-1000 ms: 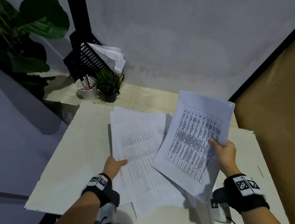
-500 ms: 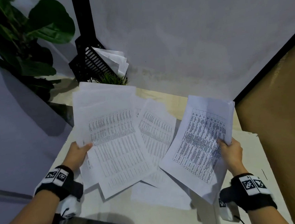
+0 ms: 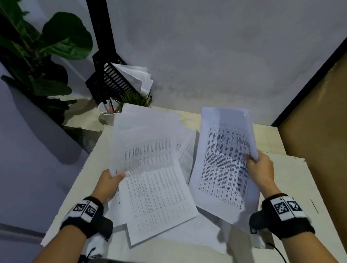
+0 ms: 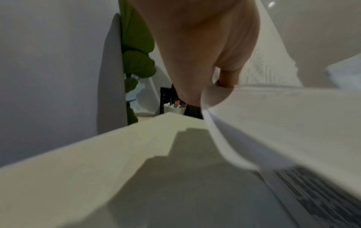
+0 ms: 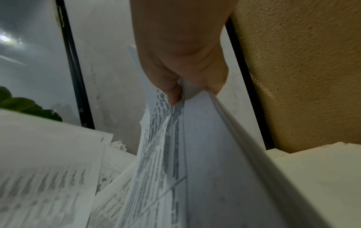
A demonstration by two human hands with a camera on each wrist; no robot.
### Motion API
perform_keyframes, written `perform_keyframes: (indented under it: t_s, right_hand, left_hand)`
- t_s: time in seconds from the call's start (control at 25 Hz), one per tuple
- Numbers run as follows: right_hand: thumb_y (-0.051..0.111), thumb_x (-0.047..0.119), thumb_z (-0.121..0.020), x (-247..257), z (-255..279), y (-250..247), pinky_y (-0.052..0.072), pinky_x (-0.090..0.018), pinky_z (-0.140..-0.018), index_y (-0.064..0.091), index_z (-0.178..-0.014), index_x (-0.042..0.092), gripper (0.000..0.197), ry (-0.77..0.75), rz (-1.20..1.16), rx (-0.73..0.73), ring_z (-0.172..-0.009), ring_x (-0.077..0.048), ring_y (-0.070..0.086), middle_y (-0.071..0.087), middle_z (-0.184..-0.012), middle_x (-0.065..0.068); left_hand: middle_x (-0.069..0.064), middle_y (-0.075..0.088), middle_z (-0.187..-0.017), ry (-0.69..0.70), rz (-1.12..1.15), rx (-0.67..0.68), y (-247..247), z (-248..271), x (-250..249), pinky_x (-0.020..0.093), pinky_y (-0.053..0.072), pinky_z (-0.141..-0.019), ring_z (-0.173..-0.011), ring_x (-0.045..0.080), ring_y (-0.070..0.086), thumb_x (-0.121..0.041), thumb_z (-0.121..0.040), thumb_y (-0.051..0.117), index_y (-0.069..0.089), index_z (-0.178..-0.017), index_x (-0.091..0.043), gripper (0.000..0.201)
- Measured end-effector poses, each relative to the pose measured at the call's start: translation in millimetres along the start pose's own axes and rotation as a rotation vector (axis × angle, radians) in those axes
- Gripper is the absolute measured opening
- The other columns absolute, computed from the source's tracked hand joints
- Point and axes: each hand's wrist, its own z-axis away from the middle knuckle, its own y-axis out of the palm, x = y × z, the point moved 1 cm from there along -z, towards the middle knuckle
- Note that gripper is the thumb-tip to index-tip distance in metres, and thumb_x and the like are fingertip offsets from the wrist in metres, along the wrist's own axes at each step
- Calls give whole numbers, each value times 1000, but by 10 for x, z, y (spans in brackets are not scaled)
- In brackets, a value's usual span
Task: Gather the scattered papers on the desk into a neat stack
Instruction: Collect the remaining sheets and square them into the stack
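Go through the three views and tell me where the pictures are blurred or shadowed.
Head view: dim light, the left-hand papers smeared by motion. Left wrist view: the sheet edge blurred, a stepped dark shadow on the desk. Right wrist view: print on the right-hand papers streaked and unreadable.

We take this for an office corner: a desk (image 3: 288, 184) strewn with printed sheets (image 3: 152, 185), a black file rack (image 3: 111, 78) and pen cup (image 3: 109, 111) upper left.
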Motion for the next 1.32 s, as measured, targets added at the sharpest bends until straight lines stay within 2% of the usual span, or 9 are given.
perform_keyframes:
  t_s: [0.2, 0.32, 0.48, 0.6, 0.88, 1.0, 1.08, 1.16, 1.32]
  right_hand:
    - [45, 3, -90, -117, 57, 25, 32, -25, -52, 56, -86, 7, 12, 30, 105, 27, -59, -26, 47, 55, -74, -15]
    - [45, 5, -91, -149, 96, 32, 32, -25, -50, 54, -86, 10, 11, 58, 107, 23, -58, -27, 48, 55, -74, -16]
    - [49, 11, -90, -29, 79, -24, 39, -26, -52, 54, -87, 10, 6, 28, 0, 76, -57, -25, 49, 53, -67, -9]
    - [53, 10, -89, 252, 135, -104, 44, -24, -50, 54, -77, 13, 12, 22, -304, 226, -59, -20, 50, 52, -65, -4]
    - [52, 24, -91, 649, 296, -156, 50, -22, -55, 65, -79, 12, 22, -59, -582, 474, -64, -16, 64, 67, -68, 1]
    - [33, 51, -93, 614, 302, -117, 51, -18, -59, 61, -83, 23, 41, -7, -799, 459, -62, -2, 65, 67, -64, 13]
    - [47, 61, -82, 564, 310, -48, 54, -32, -85, 61, -99, 26, 42, -26, -820, 420, -90, -9, 68, 71, -88, 11]
    - [67, 34, -79, 540, 341, -29, 48, -41, -97, 62, -98, 23, 23, -70, -746, 299, -100, -21, 64, 68, -96, 6]
    - [69, 7, -78, 492, 444, 65, 54, -20, -73, 63, -89, 26, 23, -149, -776, 251, -80, -4, 69, 72, -80, 11]
  left_hand:
    - [16, 58, -91, 164, -89, -322, -291, 13, -543, 33, 40, -67, -79, 24, 54, -9, -89, 53, 58, -107, 3, 22]
    - [26, 62, -105, 288, -29, -340, -531, -43, -704, 46, 50, -72, -93, 38, 61, -9, -90, 52, 55, -116, 1, 28]
    - [14, 62, -109, 172, 87, -184, -456, -69, -662, 49, 47, -94, -101, 30, 59, -28, -81, 65, 57, -113, -6, 39]
    - [5, 56, -129, 162, 185, 70, -24, 29, -670, 45, 38, -105, -116, 23, 55, -17, -86, 60, 49, -129, -11, 45]
    - [5, 60, -128, 185, 250, 456, 705, 260, -978, 45, 43, -101, -116, 21, 59, -44, -67, 72, 57, -121, -24, 59]
    - [7, 60, -128, 272, 165, 377, 901, 285, -990, 47, 43, -102, -116, 21, 58, -22, -80, 66, 53, -124, -19, 46]
    - [7, 62, -124, 273, 192, 283, 975, 321, -974, 49, 45, -100, -113, 21, 60, -14, -81, 65, 52, -123, -17, 45]
    - [7, 65, -118, 302, 228, 255, 1014, 396, -991, 39, 53, -90, -106, 19, 65, -14, -78, 68, 52, -122, -13, 47]
    - [-2, 67, -101, 367, 214, 195, 1073, 546, -1066, 18, 56, -71, -90, 7, 68, -9, -77, 68, 59, -106, -19, 32]
